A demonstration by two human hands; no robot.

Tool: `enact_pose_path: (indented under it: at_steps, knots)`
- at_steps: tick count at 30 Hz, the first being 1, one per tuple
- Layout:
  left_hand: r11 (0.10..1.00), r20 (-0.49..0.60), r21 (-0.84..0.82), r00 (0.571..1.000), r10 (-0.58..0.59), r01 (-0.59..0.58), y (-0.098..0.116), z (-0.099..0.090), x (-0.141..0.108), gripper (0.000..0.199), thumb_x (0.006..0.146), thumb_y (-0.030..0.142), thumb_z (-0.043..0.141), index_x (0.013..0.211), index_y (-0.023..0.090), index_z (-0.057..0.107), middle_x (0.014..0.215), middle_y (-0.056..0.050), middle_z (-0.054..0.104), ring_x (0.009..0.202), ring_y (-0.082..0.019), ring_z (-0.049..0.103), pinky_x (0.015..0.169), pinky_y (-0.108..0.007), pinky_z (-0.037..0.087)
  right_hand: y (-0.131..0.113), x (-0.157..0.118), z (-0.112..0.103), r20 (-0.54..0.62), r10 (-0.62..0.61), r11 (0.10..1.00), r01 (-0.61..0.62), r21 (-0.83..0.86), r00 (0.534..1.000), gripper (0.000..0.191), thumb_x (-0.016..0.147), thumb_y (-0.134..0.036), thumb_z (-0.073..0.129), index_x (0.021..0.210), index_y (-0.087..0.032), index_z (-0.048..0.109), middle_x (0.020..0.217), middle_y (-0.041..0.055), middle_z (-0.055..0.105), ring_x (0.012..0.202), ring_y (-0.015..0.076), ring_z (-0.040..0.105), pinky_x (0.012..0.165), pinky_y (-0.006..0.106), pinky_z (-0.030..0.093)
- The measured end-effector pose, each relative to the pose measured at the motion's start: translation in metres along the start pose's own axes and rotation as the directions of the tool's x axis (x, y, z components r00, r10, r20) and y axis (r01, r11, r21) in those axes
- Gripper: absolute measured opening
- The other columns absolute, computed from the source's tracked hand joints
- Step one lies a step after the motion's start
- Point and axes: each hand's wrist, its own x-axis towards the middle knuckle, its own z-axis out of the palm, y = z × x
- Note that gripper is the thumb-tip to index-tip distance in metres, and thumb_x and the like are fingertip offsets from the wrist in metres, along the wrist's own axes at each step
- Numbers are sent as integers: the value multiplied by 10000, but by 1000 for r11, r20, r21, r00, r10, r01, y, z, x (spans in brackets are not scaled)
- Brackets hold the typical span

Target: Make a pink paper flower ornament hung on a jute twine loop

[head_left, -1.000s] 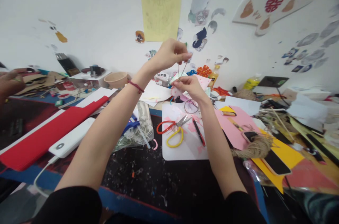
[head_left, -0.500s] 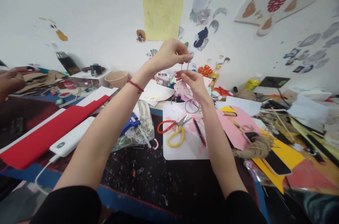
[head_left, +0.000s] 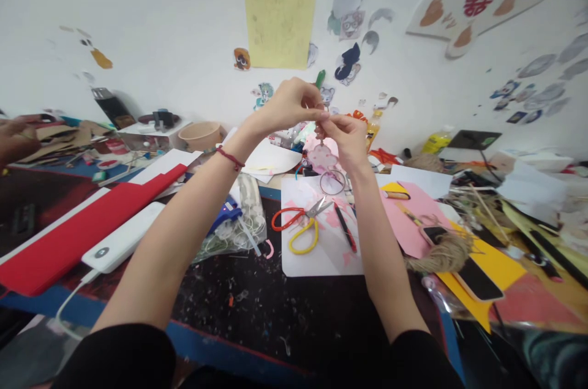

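My left hand (head_left: 301, 104) is raised over the table, its fingertips pinched on a thin brown string. Touching it, my right hand (head_left: 346, 135) pinches the same string from the other side. Most of the string is hidden by the fingers. Below them hangs a pink scalloped ornament (head_left: 321, 158). A thin ring (head_left: 332, 182) shows just under it; how the two join is unclear. Beneath, scissors (head_left: 305, 223) with one red and one yellow handle lie partly open on a white board (head_left: 298, 263), beside a black and red pen (head_left: 345, 228) and pink scraps.
To the left are a white power bank (head_left: 122, 239) with a cable, red paper (head_left: 87, 230) and a bag of white cords (head_left: 250, 211). Right are pink paper (head_left: 407, 223), a twine bundle (head_left: 443, 254) and a phone (head_left: 480, 279). Another person's hand (head_left: 18, 138) shows at far left.
My hands have come together: the left went down and the right rose slightly. The two string strands that showed between them are now mostly covered by fingers.
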Motion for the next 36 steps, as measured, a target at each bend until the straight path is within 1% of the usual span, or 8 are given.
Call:
enact_pose_path:
  at_steps: [5,10,13,17,20,24,30,36]
  knots:
    - [992,-56,-110,996,-64,58,7,-1,-1,143,714,162,807,625,119,704,605,-54,639,580,-121,539,603,-296,369,2,-2,0,164,94,996,-94,-4,982,353,733,-514,831,878,-195,784,795,29,762,646,135,681,654,286,572]
    - [997,-80,-29,994,-79,77,10,-7,-1,157,747,214,796,632,154,708,625,-50,661,606,-140,555,634,-303,390,8,-5,3,184,73,995,-58,-84,980,229,707,-402,862,732,-191,779,718,17,747,669,145,668,667,287,546]
    - [995,-106,49,991,-77,82,10,-14,2,196,746,246,801,592,186,695,590,-33,634,613,-157,546,653,-313,384,9,-6,4,188,78,994,-62,-91,979,181,723,-359,851,726,-195,775,700,3,736,651,132,644,644,273,517]
    - [979,-192,167,978,-84,117,1,-19,11,238,675,162,803,502,215,648,519,-21,494,672,-210,526,658,-331,336,10,-9,4,245,99,992,-77,-99,964,174,734,-348,842,764,-191,775,713,-2,728,639,113,621,630,256,493]
    - [980,-249,159,965,-81,123,-7,-13,15,248,638,87,757,480,220,619,522,-26,427,724,-250,532,684,-355,325,11,-10,6,279,104,992,-78,-103,955,212,728,-370,845,761,-174,769,692,3,711,613,110,602,590,252,470]
    - [969,-299,209,952,-66,133,-11,-2,12,207,661,100,688,507,217,617,574,-58,526,729,-261,556,716,-387,363,11,-10,7,297,101,992,-72,-107,949,269,724,-418,838,748,-162,758,646,-2,671,565,105,557,526,252,429]
    - [812,-269,547,961,-59,203,-6,5,4,188,757,137,565,734,188,744,799,-108,744,851,-287,656,782,-418,432,17,-11,5,311,119,991,-92,-99,943,283,726,-415,837,747,-146,751,648,7,669,561,96,551,544,250,430]
    - [785,-251,581,965,-77,214,-15,14,4,239,802,129,535,807,165,771,885,-128,768,910,-286,682,812,-417,441,30,-9,1,302,155,986,-128,-108,941,315,687,-441,854,732,-147,753,636,4,663,550,92,524,522,245,400]
